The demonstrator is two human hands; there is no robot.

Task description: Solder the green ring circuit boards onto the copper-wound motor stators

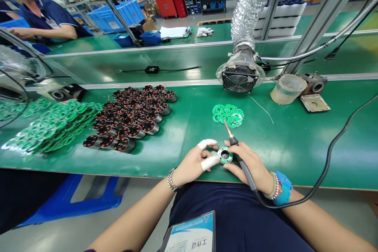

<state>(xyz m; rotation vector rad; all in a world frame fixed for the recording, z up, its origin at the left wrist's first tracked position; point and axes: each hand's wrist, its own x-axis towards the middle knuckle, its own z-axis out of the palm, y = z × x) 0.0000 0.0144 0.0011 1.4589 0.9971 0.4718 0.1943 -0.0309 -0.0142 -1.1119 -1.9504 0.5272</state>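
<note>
My right hand (251,161) is closed round a soldering iron (234,140), its tip pointing up and away from me. The thumb and a finger of that hand also reach the right side of a round part topped with a green ring-shaped circuit board (225,161). White finger covers wrap the thumb and a finger of my left hand (193,164), which grips the left edge of this part near the bench's front edge. What lies under the board is mostly hidden. Beyond the iron's tip lies a small pile of green ring-shaped boards (228,113).
Rows of motor stators (128,120) with copper windings stand left, beside stacked green board panels (56,126). A fume fan (239,81) hangs ahead. Solder wire (262,109), a round tub (288,89) and a sponge tray (315,103) sit right. The iron's cable (327,157) loops right. A co-worker (50,19) sits opposite.
</note>
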